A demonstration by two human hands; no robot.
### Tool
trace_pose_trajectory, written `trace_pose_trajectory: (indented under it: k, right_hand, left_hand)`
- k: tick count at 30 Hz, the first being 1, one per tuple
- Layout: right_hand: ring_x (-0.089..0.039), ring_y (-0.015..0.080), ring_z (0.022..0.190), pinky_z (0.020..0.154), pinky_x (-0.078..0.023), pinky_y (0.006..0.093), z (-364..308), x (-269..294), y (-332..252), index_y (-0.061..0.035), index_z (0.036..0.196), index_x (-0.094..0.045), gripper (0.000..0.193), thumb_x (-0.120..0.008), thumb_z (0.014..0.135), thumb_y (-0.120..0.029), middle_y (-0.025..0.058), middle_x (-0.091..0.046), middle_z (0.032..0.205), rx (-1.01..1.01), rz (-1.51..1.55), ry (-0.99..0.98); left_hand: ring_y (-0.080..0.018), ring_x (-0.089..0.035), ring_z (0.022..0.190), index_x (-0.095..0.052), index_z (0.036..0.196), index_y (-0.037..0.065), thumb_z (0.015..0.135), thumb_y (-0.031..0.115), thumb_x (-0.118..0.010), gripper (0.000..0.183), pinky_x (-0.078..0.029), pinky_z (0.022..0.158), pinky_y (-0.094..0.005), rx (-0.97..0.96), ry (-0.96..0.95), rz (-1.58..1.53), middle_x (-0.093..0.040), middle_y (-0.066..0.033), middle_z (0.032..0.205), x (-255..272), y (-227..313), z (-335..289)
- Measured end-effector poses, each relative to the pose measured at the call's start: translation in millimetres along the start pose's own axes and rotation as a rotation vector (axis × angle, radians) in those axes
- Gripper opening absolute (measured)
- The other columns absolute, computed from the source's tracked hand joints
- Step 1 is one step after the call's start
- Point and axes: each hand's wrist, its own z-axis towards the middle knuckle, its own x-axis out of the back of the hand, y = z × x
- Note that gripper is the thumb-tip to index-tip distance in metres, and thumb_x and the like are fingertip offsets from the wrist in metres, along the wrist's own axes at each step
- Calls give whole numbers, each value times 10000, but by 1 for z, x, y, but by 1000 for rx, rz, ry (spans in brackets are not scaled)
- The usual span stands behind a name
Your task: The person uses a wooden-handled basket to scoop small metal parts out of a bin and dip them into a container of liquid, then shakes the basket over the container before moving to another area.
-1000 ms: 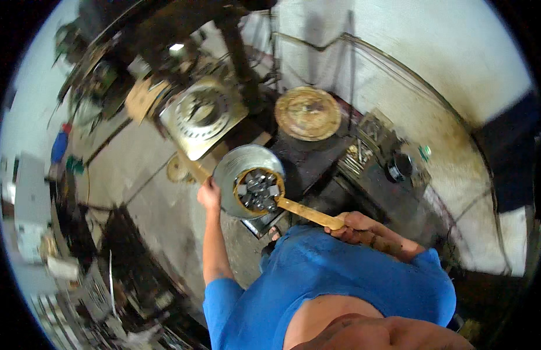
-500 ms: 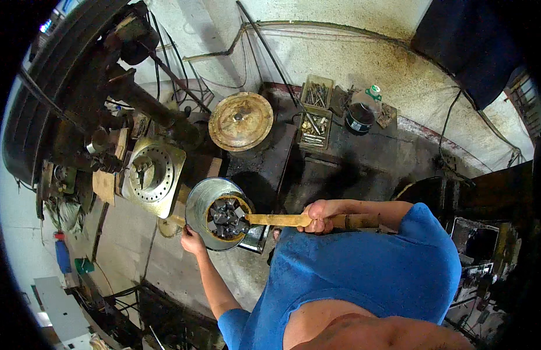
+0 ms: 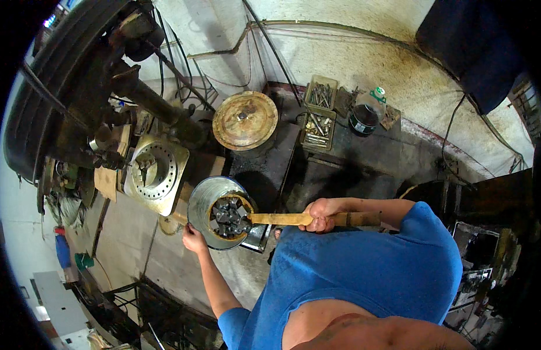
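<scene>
My left hand (image 3: 194, 239) grips the near left rim of a round metal bucket (image 3: 200, 201), which tilts so that I see into it. Wrapped round the wooden handle (image 3: 279, 219) of a long-handled scoop is my right hand (image 3: 319, 216), close against my blue shirt. The scoop's round, yellow-brown rimmed bowl sits in the bucket's mouth. Dark grey, blocky metal pieces (image 3: 229, 219) fill that bowl. What lies under the bowl in the bucket is hidden. The handle's end sticks out past my right fist.
A drill-press-like machine (image 3: 159, 111) looms at the left, beside a round perforated plate (image 3: 156, 174). Behind the bucket stands a pot with a stained lid (image 3: 245, 121). Small-part trays (image 3: 318, 129) and a bottle of dark liquid (image 3: 363, 119) stand on the far bench.
The whole view has shifted slightly. Both hands keep their holds, and the bucket and scoop stay in nearly the same place relative to each other.
</scene>
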Motion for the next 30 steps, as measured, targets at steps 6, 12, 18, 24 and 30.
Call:
trace_pose_trajectory:
  k: [6,12,18,24,30]
  right_hand:
    - [-359,53,488,360,-284,165,-8,1,8,25,1021,-418,304,-462,792,-169,-8,-352,649,208,-273,22]
    - [-343,31,481,367,-275,152,-6,-9,5,43,1036,-406,356,-512,763,-161,-19,-356,648,194,-315,62]
    - [-334,34,484,383,-267,156,-5,-20,20,47,1040,-417,411,-564,727,-176,-1,-370,650,387,-290,18]
    - [-357,36,488,392,-303,142,-9,-22,12,60,1036,-413,485,-581,636,-157,8,-389,657,276,-245,219]
    - [-382,43,494,362,-311,144,-6,-33,12,49,1060,-407,456,-583,677,-125,18,-401,675,272,-141,98]
  left_hand:
    - [-355,-587,650,-646,864,64,815,244,-529,221,-437,572,-437,-7,-27,-4,-624,-164,731,-4,0,2]
    - [-351,-593,689,-642,898,67,804,253,-526,239,-450,600,-418,48,-51,-38,-624,-173,775,0,-4,1]
    - [-351,-585,660,-652,868,129,798,320,-511,247,-455,596,-443,89,-43,132,-598,-185,684,-11,-16,4]
    - [-341,-585,620,-657,850,133,817,294,-515,217,-458,576,-422,94,-19,1,-602,-160,667,-5,-6,3]
    - [-332,-588,612,-655,842,139,805,281,-533,191,-459,563,-416,72,27,45,-608,-147,665,-4,-6,1]
